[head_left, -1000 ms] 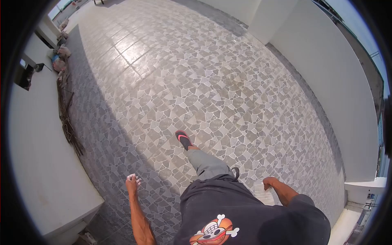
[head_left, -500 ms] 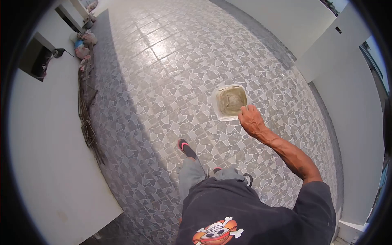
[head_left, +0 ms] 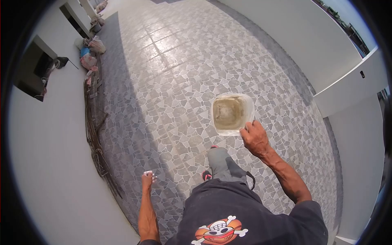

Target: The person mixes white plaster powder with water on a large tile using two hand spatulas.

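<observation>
My right hand point(head_left: 255, 139) is closed on the near right corner of a whitish square container point(head_left: 232, 114), held out over the patterned floor. The container's inside is coated yellowish-brown, and its open top faces up toward me. At the lower left, my left hand point(head_left: 148, 179) hangs over the shaded floor with its fingers curled around something small and white that I cannot make out.
Grey stone-patterned tiles point(head_left: 188, 98) cover the floor. Along the left wall point(head_left: 61, 143) lie long thin rods point(head_left: 96, 151) and several filled bags point(head_left: 88, 61). A pale wall point(head_left: 294, 36) and a grey panel point(head_left: 355, 151) stand on the right.
My left hand has come into view at the lower left. The container has turned slightly and sits a little lower in view, still in my right hand. My legs have shifted in a step.
</observation>
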A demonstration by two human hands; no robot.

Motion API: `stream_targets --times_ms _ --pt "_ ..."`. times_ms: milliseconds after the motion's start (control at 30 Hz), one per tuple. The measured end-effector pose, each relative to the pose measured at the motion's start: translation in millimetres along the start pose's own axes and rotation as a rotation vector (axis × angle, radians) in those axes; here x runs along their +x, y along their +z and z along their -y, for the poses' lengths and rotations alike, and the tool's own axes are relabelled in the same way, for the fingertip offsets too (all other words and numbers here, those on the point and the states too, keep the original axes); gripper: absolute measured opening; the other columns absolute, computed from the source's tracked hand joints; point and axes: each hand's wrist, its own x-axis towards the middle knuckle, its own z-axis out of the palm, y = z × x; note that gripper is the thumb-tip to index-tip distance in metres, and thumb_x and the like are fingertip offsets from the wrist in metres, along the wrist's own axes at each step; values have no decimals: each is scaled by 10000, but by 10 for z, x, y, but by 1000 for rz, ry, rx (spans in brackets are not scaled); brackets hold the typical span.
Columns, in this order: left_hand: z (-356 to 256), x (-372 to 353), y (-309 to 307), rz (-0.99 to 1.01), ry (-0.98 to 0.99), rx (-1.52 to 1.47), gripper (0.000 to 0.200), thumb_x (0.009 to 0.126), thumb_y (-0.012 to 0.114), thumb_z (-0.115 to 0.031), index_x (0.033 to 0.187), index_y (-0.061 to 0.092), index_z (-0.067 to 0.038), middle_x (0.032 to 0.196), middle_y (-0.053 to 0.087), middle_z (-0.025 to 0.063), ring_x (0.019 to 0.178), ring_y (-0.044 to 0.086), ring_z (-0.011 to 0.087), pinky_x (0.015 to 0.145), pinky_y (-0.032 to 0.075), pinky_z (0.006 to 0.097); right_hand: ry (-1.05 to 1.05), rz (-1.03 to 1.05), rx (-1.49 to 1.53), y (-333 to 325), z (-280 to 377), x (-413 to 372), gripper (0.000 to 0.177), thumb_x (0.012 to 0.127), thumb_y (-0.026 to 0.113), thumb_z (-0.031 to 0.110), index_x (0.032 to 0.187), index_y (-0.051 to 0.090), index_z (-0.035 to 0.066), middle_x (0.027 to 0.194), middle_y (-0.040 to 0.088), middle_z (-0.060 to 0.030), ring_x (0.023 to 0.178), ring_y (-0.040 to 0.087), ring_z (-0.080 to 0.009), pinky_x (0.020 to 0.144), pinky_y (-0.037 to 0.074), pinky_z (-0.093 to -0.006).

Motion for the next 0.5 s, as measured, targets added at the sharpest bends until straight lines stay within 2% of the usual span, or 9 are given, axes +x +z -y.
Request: stream_targets --times_ms 33,133,233,267,367,400,433,467,500 --pt "-438 370 -15 -26 50 4 261 921 531 -173 1128 539 -14 854 595 78 691 666 202 533 534 276 9 -18 1 145 -100 254 90 642 602 29 686 523 34 736 469 -114 662 466 -264 568 417 -376" --pt "-1373 1324 13 -38 121 -14 263 919 532 -172 1125 543 -10 874 606 85 713 670 206 544 535 271 15 -65 16 575 -475 1104 99 643 613 29 725 558 25 743 476 -112 663 476 -267 569 421 -378" --pt "-1914 1811 156 -4 91 46 300 923 539 -195 1173 507 -33 940 600 93 766 663 207 616 547 316 4 -130 75 1033 -829 2010 137 651 631 23 785 600 16 751 484 -110 677 494 -274 574 429 -380" --pt "-2044 1929 273 -16 27 -8 298 923 540 -189 1174 506 -32 939 601 96 763 666 215 613 547 319 -9 -175 92 1192 -1001 2432 153 656 637 20 807 613 13 753 488 -109 684 500 -277 576 431 -380" --pt "-1936 1927 456 -23 -201 -146 313 919 570 -184 1177 505 -18 933 602 92 742 677 257 594 553 348 -38 -141 174 1590 -1341 3520 167 679 660 31 842 633 4 757 492 -104 692 507 -277 583 439 -382" --pt "-1918 1854 577 -34 -268 -188 282 917 562 -199 1134 534 -21 905 616 91 707 679 234 541 550 325 -15 -129 243 1698 -1441 3887 153 703 666 43 846 632 1 754 494 -106 688 512 -284 585 442 -385" --pt "-1724 1905 610 -8 -321 -144 229 908 585 -187 1082 569 -39 850 613 74 721 679 239 577 555 367 -1 -123 305 1810 -1542 4259 143 726 673 56 850 631 -2 751 497 -108 685 517 -291 586 444 -388" --pt "-1698 1856 685 -3 -398 -148 224 907 582 -187 1072 574 -37 854 617 79 725 679 244 581 555 370 17 -115 371 1948 -1622 4604 137 750 679 69 854 630 -5 748 499 -110 681 522 -298 588 447 -390" --pt "-1777 1866 790 -4 -470 -169 219 905 579 -187 1063 580 -35 858 621 85 728 679 249 585 555 373 137 -91 477 2127 -1725 4927 138 782 678 97 860 630 -6 755 515 -101 677 530 -288 597 453 -383"
